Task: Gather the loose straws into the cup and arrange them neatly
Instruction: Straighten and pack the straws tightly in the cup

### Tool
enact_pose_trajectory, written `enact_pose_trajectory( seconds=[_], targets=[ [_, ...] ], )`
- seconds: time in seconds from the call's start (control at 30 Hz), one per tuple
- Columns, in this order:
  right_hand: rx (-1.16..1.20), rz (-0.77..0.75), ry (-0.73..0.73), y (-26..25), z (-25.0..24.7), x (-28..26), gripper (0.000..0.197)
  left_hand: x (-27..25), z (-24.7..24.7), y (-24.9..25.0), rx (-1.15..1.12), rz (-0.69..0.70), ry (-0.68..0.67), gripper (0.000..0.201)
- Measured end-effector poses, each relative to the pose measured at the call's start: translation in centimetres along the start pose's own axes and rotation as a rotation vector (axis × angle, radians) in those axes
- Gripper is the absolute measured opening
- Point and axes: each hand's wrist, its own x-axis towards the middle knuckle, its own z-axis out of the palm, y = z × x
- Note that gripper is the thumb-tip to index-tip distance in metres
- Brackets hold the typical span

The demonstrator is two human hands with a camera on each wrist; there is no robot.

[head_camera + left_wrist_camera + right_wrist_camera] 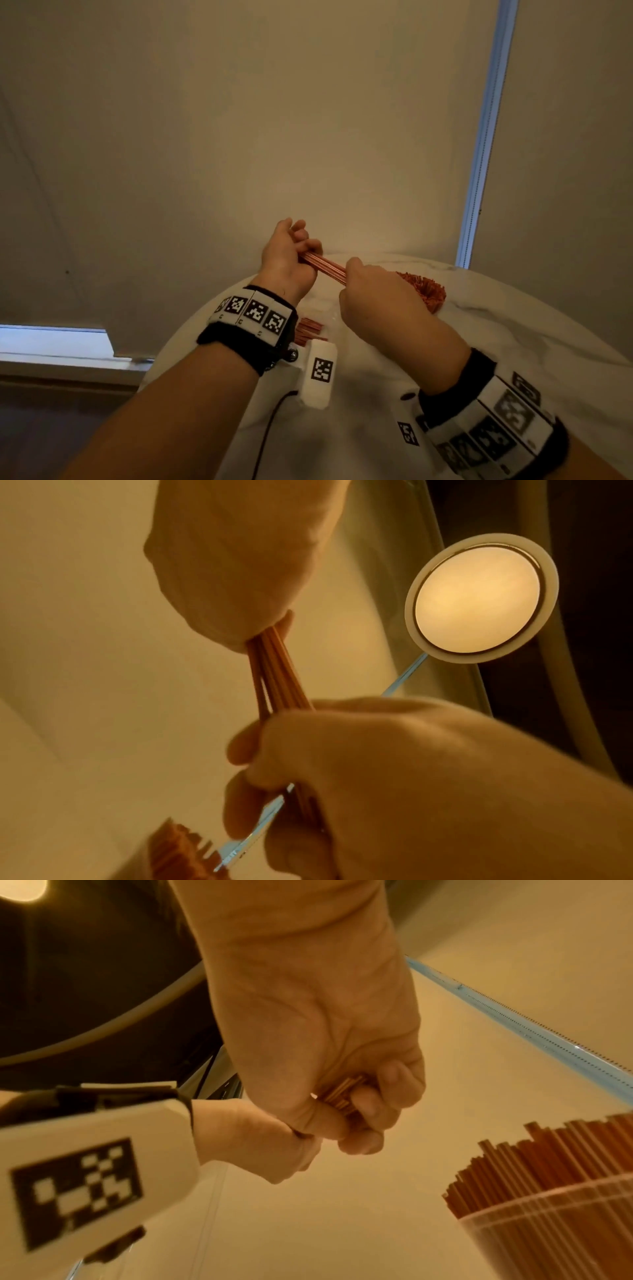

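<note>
Both hands hold one bundle of thin orange-red straws level above the table. My left hand grips its far-left end and my right hand grips the other end. In the left wrist view the bundle runs from my left hand up into my right hand. The right wrist view shows straw tips inside my right hand's curled fingers. A clear cup packed with upright straws stands just right of my right hand. Several loose straws lie under my left wrist.
The round white table reaches to a beige wall, its left edge dropping off beneath my left forearm. A black cable hangs from the left wrist camera. A round ceiling lamp glows overhead.
</note>
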Motion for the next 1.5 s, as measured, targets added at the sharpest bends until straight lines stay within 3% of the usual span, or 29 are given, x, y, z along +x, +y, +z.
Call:
enact_pose_trajectory(
  seconds=[0.1,0.23,0.5,0.8,1.03,1.13,1.3,1.4,1.5],
  targets=[
    [-0.145,-0.024,0.039,0.6,0.0,1.3,0.020,0.5,0.3,-0.6,-0.117,0.012,-0.010,0.035],
    [-0.259,-0.019,0.081,2.0,-1.5,2.7,0.039,0.9,-0.5,-1.7,-0.135,-0.012,-0.139,0.032],
    [-0.196,-0.033,0.079,3.9,-2.0,3.3,0.034,2.0,-0.4,-2.5,0.287,0.140,-0.345,0.031],
    [-0.067,0.011,0.040,7.0,-2.5,4.0,0.026,2.2,-0.4,-3.2,1.117,0.443,-0.447,0.041],
    [0.019,-0.016,-0.006,7.8,-1.9,4.6,0.017,2.9,-0.7,-4.1,1.130,0.667,-0.389,0.037],
    [-0.015,-0.015,0.059,7.8,-1.8,4.7,0.018,2.7,-0.5,-4.1,1.100,0.634,-0.444,0.037],
    [-0.193,0.009,0.150,7.7,-1.6,4.6,0.021,2.1,-0.5,-4.6,1.385,0.494,-0.606,0.045],
    [-0.195,0.007,0.142,7.6,-1.5,4.6,0.017,2.2,-0.6,-4.9,1.383,0.543,-0.572,0.039],
    [-0.146,0.012,0.134,7.8,-1.6,4.7,0.015,2.2,-0.4,-5.2,1.350,0.592,-0.442,0.027]
  ],
)
